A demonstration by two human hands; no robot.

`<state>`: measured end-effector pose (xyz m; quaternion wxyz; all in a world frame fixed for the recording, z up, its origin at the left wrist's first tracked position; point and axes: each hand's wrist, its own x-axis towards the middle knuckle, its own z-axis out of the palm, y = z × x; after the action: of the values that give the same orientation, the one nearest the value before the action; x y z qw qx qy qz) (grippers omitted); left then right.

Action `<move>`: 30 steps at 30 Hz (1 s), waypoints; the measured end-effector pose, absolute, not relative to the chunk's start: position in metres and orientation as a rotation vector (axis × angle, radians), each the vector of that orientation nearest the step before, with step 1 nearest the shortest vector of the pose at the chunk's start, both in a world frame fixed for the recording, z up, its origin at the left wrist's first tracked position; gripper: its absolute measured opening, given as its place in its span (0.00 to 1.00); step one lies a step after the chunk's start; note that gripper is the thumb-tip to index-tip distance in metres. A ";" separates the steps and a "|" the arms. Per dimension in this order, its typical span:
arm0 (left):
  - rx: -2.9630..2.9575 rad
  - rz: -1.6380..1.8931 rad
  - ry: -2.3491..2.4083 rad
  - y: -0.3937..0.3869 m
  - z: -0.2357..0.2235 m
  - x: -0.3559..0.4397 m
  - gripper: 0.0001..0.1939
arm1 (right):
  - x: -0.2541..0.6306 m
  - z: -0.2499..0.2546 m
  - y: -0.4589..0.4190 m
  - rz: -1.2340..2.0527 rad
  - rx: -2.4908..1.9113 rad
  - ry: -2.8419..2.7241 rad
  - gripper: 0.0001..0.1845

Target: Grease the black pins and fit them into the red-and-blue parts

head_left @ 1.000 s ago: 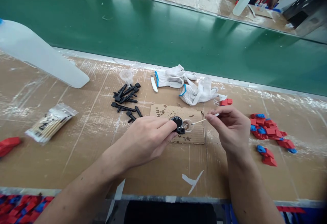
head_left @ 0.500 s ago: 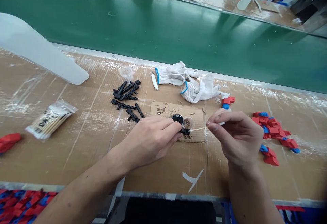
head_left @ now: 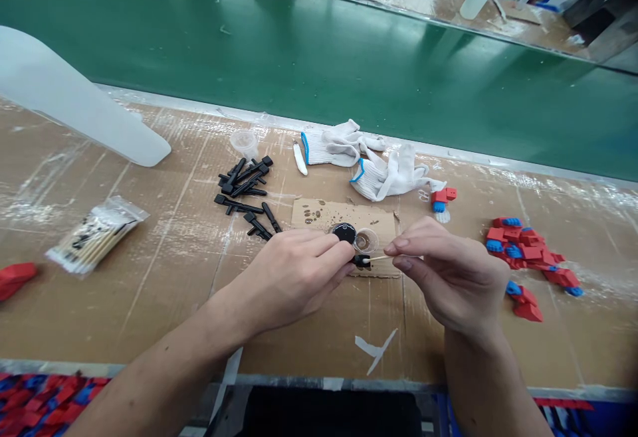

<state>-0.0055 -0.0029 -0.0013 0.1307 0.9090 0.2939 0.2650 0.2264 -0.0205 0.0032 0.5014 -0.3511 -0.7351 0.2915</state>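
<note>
My left hand [head_left: 294,277] is closed, pinching a small black plastic part [head_left: 359,261] over a scrap of stained cardboard [head_left: 319,214]. My right hand [head_left: 448,274] is closed on a thin cotton swab [head_left: 376,259], whose tip touches the black part. Just behind the part stand a black cap [head_left: 344,232] and a small clear cup of liquid [head_left: 367,240]. A heap of similar black parts [head_left: 246,191] lies further back on the left.
White work gloves [head_left: 371,165] lie behind the cardboard. Red and blue pieces [head_left: 523,251] are scattered at the right. A bag of swabs [head_left: 94,234] and a pale plastic bottle [head_left: 74,101] are at the left. A green conveyor belt [head_left: 319,58] runs along the back.
My right hand has moved left and down, bringing the swab tip from near the clear cup onto the black part. My left hand stayed about where it was.
</note>
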 end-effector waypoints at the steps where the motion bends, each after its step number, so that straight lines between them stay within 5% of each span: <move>1: 2.637 0.774 0.852 -0.003 -0.001 -0.006 0.10 | 0.226 0.003 -0.021 0.686 -0.846 -1.788 0.24; 30: 2.653 0.771 0.839 -0.004 -0.002 -0.007 0.09 | 0.227 0.005 -0.020 0.657 -0.778 -1.823 0.28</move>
<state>-0.0067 -0.0041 -0.0023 0.1266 0.9114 0.2884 0.2649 0.2273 -0.0202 0.0051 0.5028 -0.3219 -0.7547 0.2721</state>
